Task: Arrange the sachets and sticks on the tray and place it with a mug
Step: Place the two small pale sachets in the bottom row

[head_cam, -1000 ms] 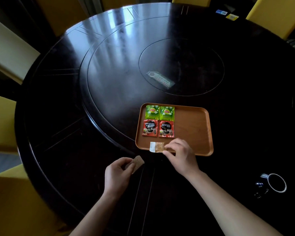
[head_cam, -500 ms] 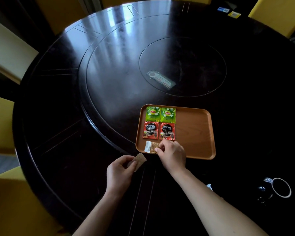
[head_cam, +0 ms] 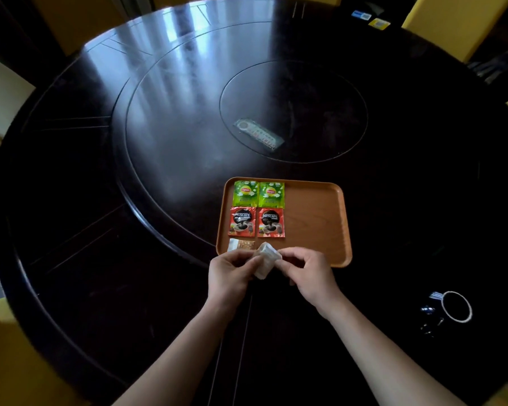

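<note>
A small pale sachet [head_cam: 265,259] sits pinched between both hands just at the near left edge of the orange-brown tray [head_cam: 314,224]. The left hand [head_cam: 232,273] grips its left side with curled fingers closed on it, and the right hand [head_cam: 308,271] holds its right side between thumb and fingertips, the other fingers loosely bent. The sachet is blurred, so its print cannot be read.

On the tray, a brown-and-white stick sachet [head_cam: 241,245] lies flat along the near left edge, just beyond the left hand. Just beyond that lie two red coffee sachets [head_cam: 256,222] side by side, and beyond those two green tea sachets [head_cam: 258,194], also side by side, filling the far left corner. The four form a neat block on the tray's left part; the right part of the tray is bare wood.

The tray rests on the near half of a round dark table [head_cam: 129,200]. A black mug [head_cam: 452,307] with a white rim stands on the table, well apart to the near right of the tray. A clear flat packet [head_cam: 258,133] lies on the inner disc farther across the table. Yellow chairs [head_cam: 449,19] ring the table.
</note>
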A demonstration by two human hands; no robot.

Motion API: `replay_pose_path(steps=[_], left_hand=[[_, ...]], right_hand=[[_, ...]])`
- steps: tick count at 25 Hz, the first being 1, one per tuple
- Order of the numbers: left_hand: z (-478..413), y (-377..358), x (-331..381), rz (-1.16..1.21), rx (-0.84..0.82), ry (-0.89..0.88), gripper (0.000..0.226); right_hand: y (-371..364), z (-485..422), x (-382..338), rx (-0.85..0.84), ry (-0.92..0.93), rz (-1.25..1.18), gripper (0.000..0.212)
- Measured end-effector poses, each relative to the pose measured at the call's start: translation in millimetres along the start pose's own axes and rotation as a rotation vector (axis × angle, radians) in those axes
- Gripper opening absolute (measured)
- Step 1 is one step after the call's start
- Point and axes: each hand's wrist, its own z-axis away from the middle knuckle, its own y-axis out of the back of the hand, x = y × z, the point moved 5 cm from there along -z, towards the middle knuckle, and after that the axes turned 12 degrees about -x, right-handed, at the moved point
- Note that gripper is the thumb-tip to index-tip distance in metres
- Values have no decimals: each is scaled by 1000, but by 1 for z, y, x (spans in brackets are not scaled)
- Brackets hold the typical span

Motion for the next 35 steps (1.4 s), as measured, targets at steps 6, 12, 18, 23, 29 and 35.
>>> replay_pose_path(steps=[6, 12, 18, 23, 29, 35], left_hand=[[-16, 23, 5, -299, 67, -136, 20], [-49, 88, 10, -1002, 252, -172, 28], [-67, 98, -15, -1178, 194, -127, 38], [-62, 97, -30, -1203, 172, -153, 44], [-64, 97, -31, -1186, 162, -133, 44], [-65, 98, -32, -1196, 171, -116, 45]], right_hand=[[59, -10, 7, 205, 70, -32, 24], [65, -33, 7, 12, 90, 443, 25], [77, -34, 16, -45, -2, 557, 20], [91, -41, 25, 19, -139, 612, 18], [63, -49, 15, -53, -66, 436, 26], [47, -45, 14, 163, -120, 600, 25]])
